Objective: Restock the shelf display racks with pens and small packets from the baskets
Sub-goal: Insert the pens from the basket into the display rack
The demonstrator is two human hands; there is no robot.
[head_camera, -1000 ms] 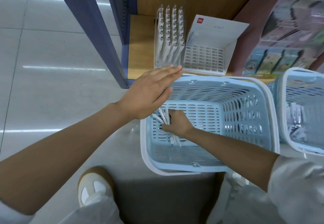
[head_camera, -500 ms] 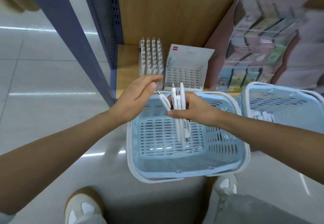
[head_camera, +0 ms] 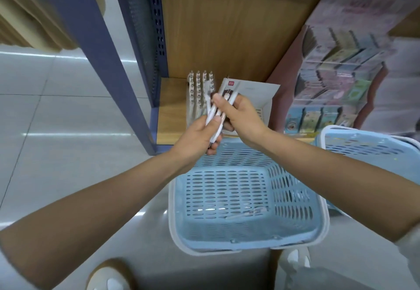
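**Desk:** What is the head camera giving you?

**Operator:** I'm looking down at both hands meeting over the far rim of the blue basket (head_camera: 227,233), just in front of the wooden shelf (head_camera: 172,112).

**Desk:** Where are the pens?

**Operator:** I'm seeing a small bundle of white pens (head_camera: 214,117) tilting up between the hands. The left hand (head_camera: 197,135) is curling round the lower ends with its thumb across them. The right hand (head_camera: 241,117) is pinching the upper part.

**Desk:** And the racks?

**Operator:** A pen rack (head_camera: 200,92) full of upright pens is standing on the shelf behind the hands, and a white display box (head_camera: 256,94) is sitting just beside it on the right. A second basket (head_camera: 363,144) is showing at the right edge.
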